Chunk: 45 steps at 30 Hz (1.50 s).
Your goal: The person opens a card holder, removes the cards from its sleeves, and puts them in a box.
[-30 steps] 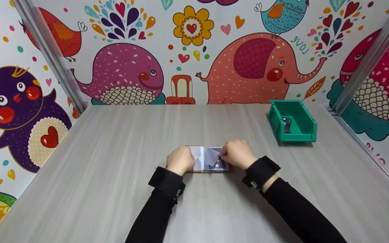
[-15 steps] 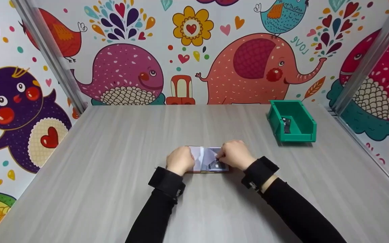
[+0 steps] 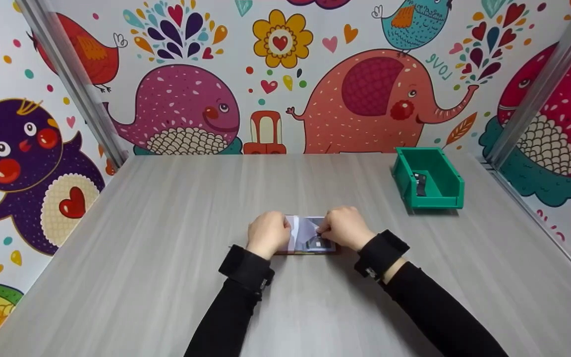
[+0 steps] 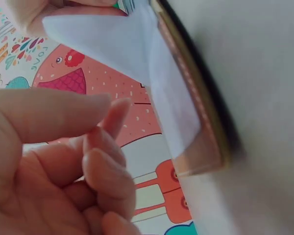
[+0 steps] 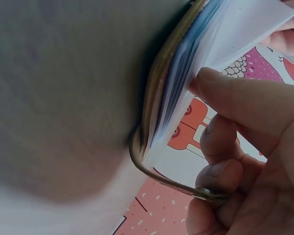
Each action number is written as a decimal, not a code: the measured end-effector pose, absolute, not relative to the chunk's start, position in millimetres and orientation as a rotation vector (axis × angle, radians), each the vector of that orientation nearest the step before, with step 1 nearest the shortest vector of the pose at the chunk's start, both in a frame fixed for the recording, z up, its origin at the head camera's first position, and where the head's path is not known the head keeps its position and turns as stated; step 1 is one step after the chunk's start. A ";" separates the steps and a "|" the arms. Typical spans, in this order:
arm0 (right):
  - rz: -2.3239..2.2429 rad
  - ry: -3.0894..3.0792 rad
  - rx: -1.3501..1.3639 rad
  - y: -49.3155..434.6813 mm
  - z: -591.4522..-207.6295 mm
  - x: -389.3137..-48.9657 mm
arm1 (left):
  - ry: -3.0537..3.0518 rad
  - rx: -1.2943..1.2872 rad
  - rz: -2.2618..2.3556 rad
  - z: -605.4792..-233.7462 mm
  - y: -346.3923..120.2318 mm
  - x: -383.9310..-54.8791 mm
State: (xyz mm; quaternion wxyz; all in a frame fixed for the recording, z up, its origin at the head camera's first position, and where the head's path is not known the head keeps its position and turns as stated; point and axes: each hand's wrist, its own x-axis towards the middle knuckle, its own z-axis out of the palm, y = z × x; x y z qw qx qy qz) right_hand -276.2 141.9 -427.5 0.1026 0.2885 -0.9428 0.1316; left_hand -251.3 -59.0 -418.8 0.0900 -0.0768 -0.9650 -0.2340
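A brown card holder (image 3: 301,254) lies spread on the table, its clear plastic sleeves (image 3: 293,240) showing. Under the right-hand sleeve is a dark insert with a small white mark (image 3: 318,243). My right hand (image 3: 346,227) holds the holder at its right side, thumb tip at the sleeve edges, other fingers curled at the strap (image 5: 161,180) with its metal snap. One whitish sleeve (image 4: 100,41) stands raised, its corner near the right fingers in the left wrist view. My left hand (image 3: 268,233) hovers over the left part, fingers loosely bent, nothing between thumb and fingertips.
A green bin (image 3: 436,202) with a small black-and-white item (image 3: 420,184) inside stands at the back right of the wood-grain table (image 3: 166,208). Patterned wall panels (image 3: 275,74) with metal posts (image 3: 75,74) border the table behind and at the sides.
The left hand has shifted slightly right over the card holder. The right hand moved a little left early on and has stayed there, with the raised sleeve further left.
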 end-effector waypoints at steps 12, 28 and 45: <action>0.388 -2.791 0.839 141.6 -427.4 -275.8 | -2.711 -0.359 -0.643 -414.1 -43.3 -240.8; 0.393 -2.779 0.859 140.6 -427.5 -276.4 | -2.600 -0.485 -0.541 -419.1 -28.5 -233.1; 0.410 -2.782 0.861 141.6 -429.0 -277.9 | -2.672 -0.464 -0.329 -423.6 -22.7 -232.1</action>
